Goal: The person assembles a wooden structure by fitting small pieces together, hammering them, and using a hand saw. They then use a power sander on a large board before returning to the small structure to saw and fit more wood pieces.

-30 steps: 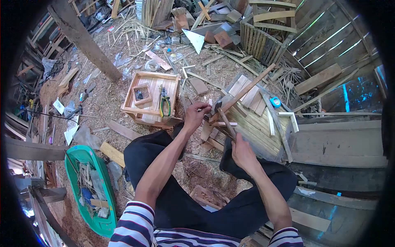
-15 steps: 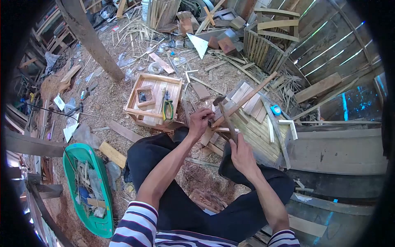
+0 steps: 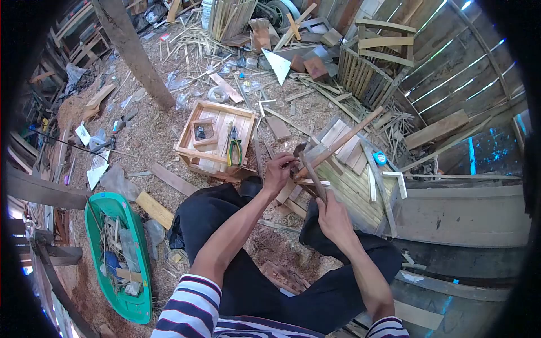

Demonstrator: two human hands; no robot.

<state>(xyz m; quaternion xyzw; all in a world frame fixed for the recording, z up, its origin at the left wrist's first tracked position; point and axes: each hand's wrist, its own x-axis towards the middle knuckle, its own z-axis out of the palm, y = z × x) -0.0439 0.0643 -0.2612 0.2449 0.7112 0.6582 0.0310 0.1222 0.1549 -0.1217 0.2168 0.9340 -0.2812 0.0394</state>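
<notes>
My right hand (image 3: pixel 335 217) is wrapped round the wooden handle of a hammer (image 3: pixel 313 172). The hammer's dark head (image 3: pixel 300 149) is close beside the fingertips of my left hand (image 3: pixel 278 173). Those left fingers are pinched together at the end of a small wooden piece; what they pinch is too small to make out. A long wooden stick (image 3: pixel 344 139) slants up and right from beneath the hammer. It lies over a slatted wooden panel (image 3: pixel 355 194) with short boards on top.
Left of my hands stands a wooden box frame (image 3: pixel 216 107) carrying pliers (image 3: pixel 234 147) and a small wooden frame (image 3: pixel 204 131). A green plastic tub (image 3: pixel 147 276) holds scraps. A blue tape measure (image 3: pixel 380 158) lies to the right. A post (image 3: pixel 135 56) rises at the upper left.
The hammer head has come down nearer to my left fingertips. My left hand stays pinched in about the same place, and the view has shifted slightly.
</notes>
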